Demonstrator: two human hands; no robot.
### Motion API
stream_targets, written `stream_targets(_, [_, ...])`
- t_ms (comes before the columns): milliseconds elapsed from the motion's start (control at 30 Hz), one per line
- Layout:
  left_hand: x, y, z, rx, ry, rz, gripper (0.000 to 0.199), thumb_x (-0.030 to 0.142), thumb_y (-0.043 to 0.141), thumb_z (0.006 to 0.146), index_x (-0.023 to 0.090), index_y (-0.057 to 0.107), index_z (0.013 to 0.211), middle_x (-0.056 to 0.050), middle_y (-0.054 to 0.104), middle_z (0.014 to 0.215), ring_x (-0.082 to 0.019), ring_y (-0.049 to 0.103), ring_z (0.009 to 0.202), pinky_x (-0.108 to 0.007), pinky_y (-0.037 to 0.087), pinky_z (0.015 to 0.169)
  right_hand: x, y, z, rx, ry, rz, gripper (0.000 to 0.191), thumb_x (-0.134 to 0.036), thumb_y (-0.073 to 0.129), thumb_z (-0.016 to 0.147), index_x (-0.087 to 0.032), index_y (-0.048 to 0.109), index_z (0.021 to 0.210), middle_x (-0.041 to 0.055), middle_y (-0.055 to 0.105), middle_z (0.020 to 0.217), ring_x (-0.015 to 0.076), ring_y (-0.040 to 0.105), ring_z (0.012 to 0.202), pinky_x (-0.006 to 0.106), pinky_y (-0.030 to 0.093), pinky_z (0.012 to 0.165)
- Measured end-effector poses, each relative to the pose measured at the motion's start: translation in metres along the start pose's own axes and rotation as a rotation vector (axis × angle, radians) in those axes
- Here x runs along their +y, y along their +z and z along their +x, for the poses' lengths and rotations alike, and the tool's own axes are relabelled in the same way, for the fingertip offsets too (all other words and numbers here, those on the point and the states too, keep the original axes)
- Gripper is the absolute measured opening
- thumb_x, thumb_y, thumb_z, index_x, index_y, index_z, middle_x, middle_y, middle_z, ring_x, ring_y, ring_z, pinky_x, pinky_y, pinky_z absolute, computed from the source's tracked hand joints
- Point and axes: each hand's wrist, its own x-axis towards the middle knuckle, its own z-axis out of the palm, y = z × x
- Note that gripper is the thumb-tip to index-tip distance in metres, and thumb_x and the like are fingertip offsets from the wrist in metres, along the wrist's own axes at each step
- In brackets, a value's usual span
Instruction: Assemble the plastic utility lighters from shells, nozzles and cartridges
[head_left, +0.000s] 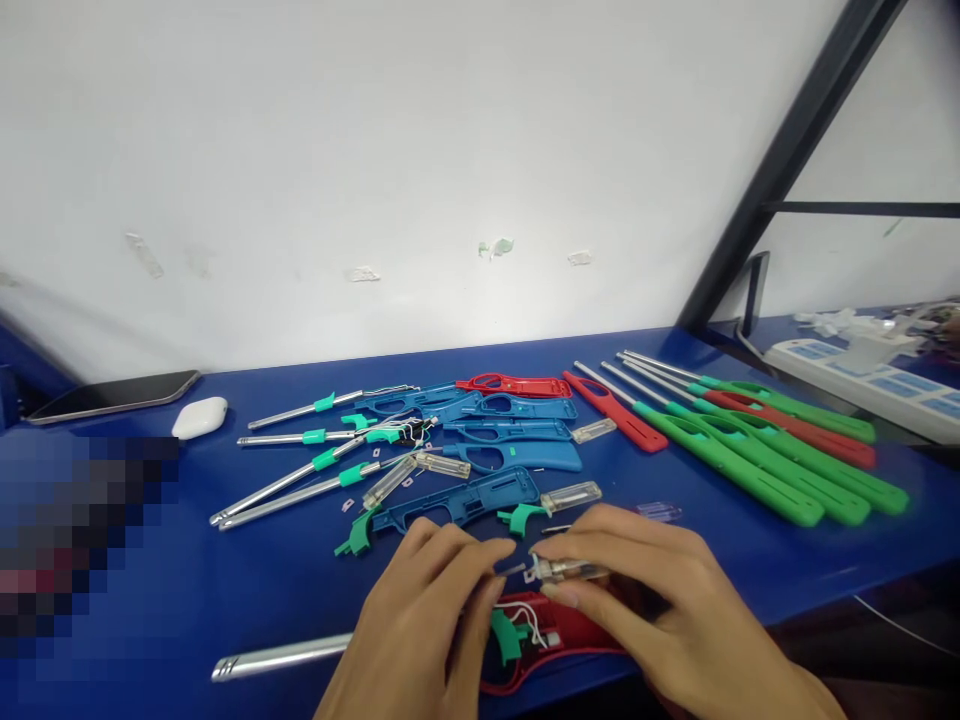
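Between the thumb and fingers of my right hand (637,590) is a clear fuel tank (562,568), its valve end pointing left. My left hand (427,620) pinches a small thin piece (512,569) just left of that valve. Below both hands lies an open red lighter shell (570,622) with a green trigger (508,637) and white wires inside. A metal tube (281,657) sticks out to the left, past my left hand. Just above my right hand are a loose green trigger (523,518) and another clear tank (571,497).
Blue shell halves (480,500), metal tubes (292,492) and small parts spread behind my hands. Green lighters (750,470) and red ones (619,412) lie at the right. A phone (116,395), a white case (200,417) and a power strip (862,385) sit near the edges.
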Motion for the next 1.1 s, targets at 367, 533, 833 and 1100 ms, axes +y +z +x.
stream_targets(367, [0.0022, 0.0024, -0.0003, 0.055, 0.056, -0.055, 0.026, 0.004, 0.061, 0.103, 0.025, 0.069, 0.115, 0.002, 0.073, 0.097, -0.014, 0.063, 0.087, -0.027, 0.058, 0.078, -0.0021, -0.0003, 0.0004, 0.009, -0.038, 0.013, 0.015, -0.020, 0.083, 0.096, -0.030, 0.084, 0.109, -0.0046, 0.084, 0.096, 0.0106, 0.080, 0.084, 0.014, 0.061, 0.083])
stream_targets(533, [0.0010, 0.0030, -0.0021, 0.061, 0.070, -0.060, 0.027, 0.003, 0.062, 0.102, 0.025, 0.069, 0.116, 0.001, 0.072, 0.097, -0.014, 0.062, 0.087, -0.026, 0.058, 0.077, -0.0016, -0.0006, 0.0006, 0.011, -0.045, 0.007, 0.017, -0.020, 0.083, 0.096, -0.029, 0.084, 0.110, -0.0046, 0.084, 0.097, 0.0102, 0.080, 0.085, 0.014, 0.061, 0.083])
stream_targets(833, [0.0031, 0.0023, -0.0006, 0.071, 0.061, -0.060, 0.027, 0.004, 0.061, 0.102, 0.025, 0.069, 0.115, 0.001, 0.072, 0.095, -0.014, 0.063, 0.085, -0.026, 0.058, 0.074, -0.0022, -0.0009, -0.0011, 0.036, -0.056, -0.015, 0.015, -0.021, 0.083, 0.096, -0.028, 0.085, 0.110, -0.0019, 0.085, 0.094, 0.0135, 0.080, 0.081, 0.018, 0.064, 0.080])
stream_targets(1100, [0.0039, 0.0023, 0.0014, 0.073, 0.084, -0.067, 0.027, 0.002, 0.060, 0.101, 0.024, 0.069, 0.114, 0.000, 0.071, 0.095, -0.015, 0.062, 0.084, -0.026, 0.057, 0.073, -0.0013, -0.0009, 0.0003, 0.011, -0.041, 0.010, 0.017, -0.019, 0.084, 0.095, -0.028, 0.086, 0.109, -0.0012, 0.085, 0.095, 0.0143, 0.081, 0.081, 0.018, 0.065, 0.080])
